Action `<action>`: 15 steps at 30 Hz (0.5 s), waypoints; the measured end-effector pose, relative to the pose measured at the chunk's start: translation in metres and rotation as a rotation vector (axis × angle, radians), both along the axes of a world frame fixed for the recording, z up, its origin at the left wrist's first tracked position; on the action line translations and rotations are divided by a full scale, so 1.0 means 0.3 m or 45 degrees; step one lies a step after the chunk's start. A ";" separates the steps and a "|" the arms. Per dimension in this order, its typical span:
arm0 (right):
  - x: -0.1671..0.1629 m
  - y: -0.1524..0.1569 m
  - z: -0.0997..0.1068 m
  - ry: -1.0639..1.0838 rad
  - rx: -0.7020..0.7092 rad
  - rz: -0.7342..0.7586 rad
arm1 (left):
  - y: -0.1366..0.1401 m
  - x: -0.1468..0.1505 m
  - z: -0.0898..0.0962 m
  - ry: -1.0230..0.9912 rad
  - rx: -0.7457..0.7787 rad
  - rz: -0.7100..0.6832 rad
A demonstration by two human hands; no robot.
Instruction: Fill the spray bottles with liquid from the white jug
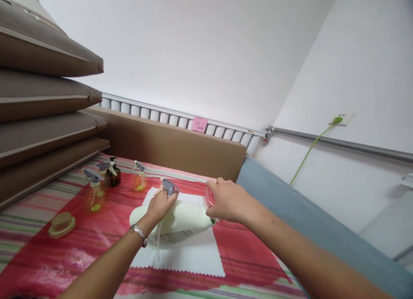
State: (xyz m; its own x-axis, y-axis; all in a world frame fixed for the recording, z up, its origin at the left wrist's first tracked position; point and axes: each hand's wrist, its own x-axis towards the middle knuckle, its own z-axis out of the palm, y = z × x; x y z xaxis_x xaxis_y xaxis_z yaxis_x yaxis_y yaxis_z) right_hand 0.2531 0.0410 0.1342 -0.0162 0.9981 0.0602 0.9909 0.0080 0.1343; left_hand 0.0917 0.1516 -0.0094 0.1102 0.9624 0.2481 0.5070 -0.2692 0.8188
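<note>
Grips a grey spray head [169,187] in the left hand [161,205], fingers closed around the part below the trigger, with a thin tube [158,243] hanging down in front of a pale green bottle [189,217]. Wears a silver bracelet [140,235] on the left wrist. Pinches a clear round piece [209,197] at the edge with the right hand [227,200], thumb low and fingers over the top, leaving only a partial gap between; impossible to tell from this angle whether to call it a lid or a small vessel. Has the pale green bottle on its side between the two hands, on a white cloth [193,262] with zigzag edges, neck toward the right hand and rounded base past the left wrist. Impossible to tell whether in contact with either hand. Has a red sheet [240,258] spread under the white cloth, over a striped cloth [19,221]. Shows, farther left, three yellowish spray bottles [95,198] upright near a dark pump bottle [113,176], with a round pale yellow lid [61,222] nearer the camera. Is bounded behind by a brown panel [174,137], in front of a white radiator [144,112] bearing a pink note [200,124]; on the left by stacked brown cushions [48,92]; on the right by a blue panel [309,230], below a green cord [306,159] plugged into the wall.
</note>
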 end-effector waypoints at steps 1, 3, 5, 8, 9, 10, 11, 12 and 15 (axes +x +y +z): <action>-0.001 0.001 0.000 0.002 0.000 0.009 | 0.001 -0.004 -0.002 -0.021 -0.005 -0.011; 0.005 0.002 0.000 0.023 -0.008 0.020 | 0.002 -0.010 -0.008 -0.069 -0.019 -0.021; 0.025 0.001 0.003 0.048 -0.016 0.023 | 0.003 -0.012 -0.016 -0.125 -0.036 -0.021; 0.091 -0.007 0.002 0.225 0.019 0.008 | 0.009 -0.021 -0.034 -0.240 -0.068 -0.002; 0.123 -0.014 -0.004 0.378 0.046 -0.017 | 0.014 -0.029 -0.041 -0.290 -0.080 0.008; 0.160 -0.025 -0.018 0.595 0.084 -0.051 | 0.020 -0.042 -0.048 -0.346 -0.093 0.019; 0.198 -0.039 -0.040 0.849 0.110 -0.109 | 0.026 -0.060 -0.056 -0.408 -0.106 0.030; 0.237 -0.057 -0.073 1.130 0.120 -0.197 | 0.032 -0.084 -0.064 -0.476 -0.121 0.042; 0.338 -0.122 -0.247 1.982 0.297 -0.240 | 0.045 -0.178 -0.095 -0.693 -0.179 0.082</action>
State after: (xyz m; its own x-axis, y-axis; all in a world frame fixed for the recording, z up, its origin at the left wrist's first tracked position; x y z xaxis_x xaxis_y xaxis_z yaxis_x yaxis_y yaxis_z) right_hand 0.3543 0.0043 0.0601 0.3227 0.9454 0.0451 0.1391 -0.0002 -0.9903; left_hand 0.0383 0.1652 -0.0379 -0.0579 0.9908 0.1221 0.0133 -0.1215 0.9925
